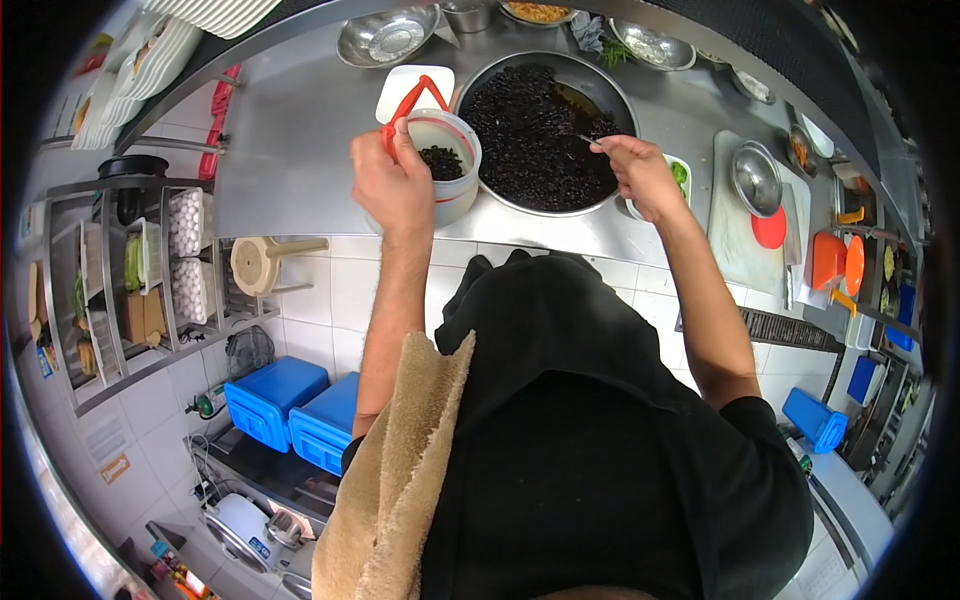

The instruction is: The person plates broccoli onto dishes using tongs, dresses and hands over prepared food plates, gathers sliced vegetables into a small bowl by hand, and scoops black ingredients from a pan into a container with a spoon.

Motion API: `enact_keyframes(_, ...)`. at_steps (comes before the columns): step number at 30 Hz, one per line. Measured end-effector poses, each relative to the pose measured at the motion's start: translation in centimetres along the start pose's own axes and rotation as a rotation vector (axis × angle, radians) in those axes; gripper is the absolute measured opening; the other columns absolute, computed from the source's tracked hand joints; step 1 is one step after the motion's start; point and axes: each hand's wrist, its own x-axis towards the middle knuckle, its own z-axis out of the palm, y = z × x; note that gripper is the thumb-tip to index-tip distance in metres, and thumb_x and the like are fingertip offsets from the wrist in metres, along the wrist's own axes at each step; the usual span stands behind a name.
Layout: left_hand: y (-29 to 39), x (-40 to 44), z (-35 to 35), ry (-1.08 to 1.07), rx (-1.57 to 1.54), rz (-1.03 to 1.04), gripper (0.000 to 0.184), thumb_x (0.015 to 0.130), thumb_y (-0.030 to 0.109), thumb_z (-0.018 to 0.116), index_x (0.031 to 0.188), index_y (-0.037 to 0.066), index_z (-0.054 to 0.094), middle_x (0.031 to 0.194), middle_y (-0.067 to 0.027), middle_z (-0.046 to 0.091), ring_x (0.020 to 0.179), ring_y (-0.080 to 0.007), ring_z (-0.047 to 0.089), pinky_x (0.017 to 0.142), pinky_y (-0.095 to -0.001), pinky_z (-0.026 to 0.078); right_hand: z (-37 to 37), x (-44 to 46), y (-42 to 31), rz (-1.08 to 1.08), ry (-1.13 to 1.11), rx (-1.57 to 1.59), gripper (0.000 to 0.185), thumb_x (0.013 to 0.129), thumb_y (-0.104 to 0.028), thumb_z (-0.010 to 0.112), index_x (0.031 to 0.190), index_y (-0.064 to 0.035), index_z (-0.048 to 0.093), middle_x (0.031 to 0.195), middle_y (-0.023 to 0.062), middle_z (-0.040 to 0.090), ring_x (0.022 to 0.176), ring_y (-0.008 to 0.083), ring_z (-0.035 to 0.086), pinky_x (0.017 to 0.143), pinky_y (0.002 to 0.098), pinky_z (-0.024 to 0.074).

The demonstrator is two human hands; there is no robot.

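Observation:
My left hand (393, 183) is closed on the near left side of a clear plastic container (458, 198) with a red band and red handle. Some small black beans (440, 162) lie inside it. To its right stands a wide metal bowl (628, 100) filled with many dark beans (525, 140) and some brownish liquid at the upper right. My right hand (643, 178) pinches the thin handle of a metal utensil (588, 139), likely a spoon, over the bowl's right side. Its far end is hidden among the beans.
Behind the container is a white lid or tray (408, 82). Metal bowls (388, 38) line the back of the steel counter. At right, a white cutting board (735, 230) bears a metal bowl (756, 178), a red disc (769, 228) and a knife (792, 235). A shelf edge hangs overhead.

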Motion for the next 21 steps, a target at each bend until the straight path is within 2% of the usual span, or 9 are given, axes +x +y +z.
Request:
enact_keyframes(6,0.3,0.2,-0.1,-0.004,-0.016,0.005,0.020,0.100,0.022,0.066,0.093,0.004,0.064,0.096,-0.0108,0.065,0.082,-0.0338,0.067,0.068,-0.0446,0.054,1.8,-2.9,-4.5,-0.101,-0.011,-0.085,0.019,0.102,-0.020,0.061,0.105,-0.0066,0.075,0.070,-0.0098,0.040,0.056,0.0028,0.029,0.049,0.0224,0.0196)
enact_keyframes(9,0.3,0.1,-0.2,0.006,-0.021,0.018,0.018,0.099,0.021,0.066,0.094,0.004,0.064,0.097,-0.0111,0.065,0.083,-0.0340,0.067,0.069,-0.0445,0.054,3.2,-3.6,-6.0,-0.122,-0.094,-0.160,0.020,0.101,-0.020,0.062,0.106,-0.0043,0.074,0.073,-0.0063,0.054,0.059,0.0057,0.044,0.050,0.0249,0.0318)
enact_keyframes(11,0.3,0.0,-0.1,0.018,-0.029,0.019,0.018,0.099,0.020,0.067,0.095,0.003,0.064,0.098,-0.0115,0.066,0.083,-0.0345,0.067,0.069,-0.0446,0.054,5.4,-3.4,-5.4,-0.325,-0.109,-0.338,0.021,0.101,-0.019,0.061,0.107,-0.0029,0.074,0.080,0.0006,0.065,0.065,0.0132,0.056,0.057,0.0297,0.0425)
enact_keyframes(14,0.2,-0.1,0.1,0.061,-0.064,0.059,0.017,0.099,0.019,0.067,0.094,0.003,0.064,0.100,-0.0124,0.066,0.084,-0.0354,0.067,0.071,-0.0450,0.054,9.3,-3.6,-3.5,-0.629,-0.125,-0.678,0.022,0.100,-0.017,0.059,0.107,-0.0012,0.072,0.098,0.0137,0.076,0.086,0.0284,0.072,0.077,0.0399,0.0556)
enact_keyframes(15,0.2,0.0,0.0,0.059,-0.075,0.047,0.019,0.100,0.020,0.066,0.096,0.001,0.064,0.100,-0.0145,0.066,0.086,-0.0361,0.066,0.074,-0.0447,0.053,10.5,-3.0,-1.7,-0.883,-0.045,-0.850,0.020,0.098,-0.013,0.057,0.107,-0.0022,0.071,0.100,0.0158,0.074,0.093,0.0313,0.071,0.079,0.0446,0.0570)
enact_keyframes(16,0.4,-0.1,-0.1,0.053,-0.091,0.036,0.022,0.100,0.020,0.066,0.097,-0.001,0.065,0.100,-0.0166,0.065,0.087,-0.0368,0.065,0.077,-0.0444,0.052,11.1,-2.5,-0.2,-1.050,-0.019,-1.027,0.021,0.096,-0.010,0.058,0.111,-0.0066,0.072,0.096,0.0116,0.072,0.087,0.0348,0.070,0.076,0.0402,0.0580)
enact_keyframes(18,0.8,-0.1,-0.2,0.046,-0.124,0.015,0.025,0.101,0.021,0.065,0.099,-0.004,0.065,0.101,-0.0193,0.065,0.090,-0.0378,0.064,0.081,-0.0443,0.051,12.3,-3.3,0.0,-1.033,-0.038,-1.188,0.032,0.085,-0.006,0.060,0.116,-0.0070,0.067,0.095,0.0109,0.067,0.091,0.0311,0.070,0.075,0.0427,0.0582)
enact_keyframes(20,0.6,-0.2,-0.5,0.041,-0.140,-0.011,0.025,0.102,0.021,0.064,0.100,-0.005,0.065,0.103,-0.0203,0.065,0.091,-0.0382,0.064,0.082,-0.0446,0.051,12.9,-4.0,0.1,-1.070,0.006,-1.148,0.033,0.084,-0.007,0.060,0.117,-0.0074,0.066,0.094,0.0098,0.064,0.090,0.0301,0.069,0.074,0.0413,0.0582)
enact_keyframes(21,0.1,-0.1,-0.4,0.076,-0.094,0.036,0.021,0.101,0.021,0.065,0.097,0.000,0.066,0.103,-0.0159,0.066,0.087,-0.0386,0.067,0.074,-0.0466,0.055,13.0,-4.2,0.3,-1.088,0.024,-1.125,0.034,0.083,-0.008,0.060,0.117,-0.0077,0.066,0.093,0.0093,0.063,0.090,0.0297,0.069,0.074,0.0406,0.0583)
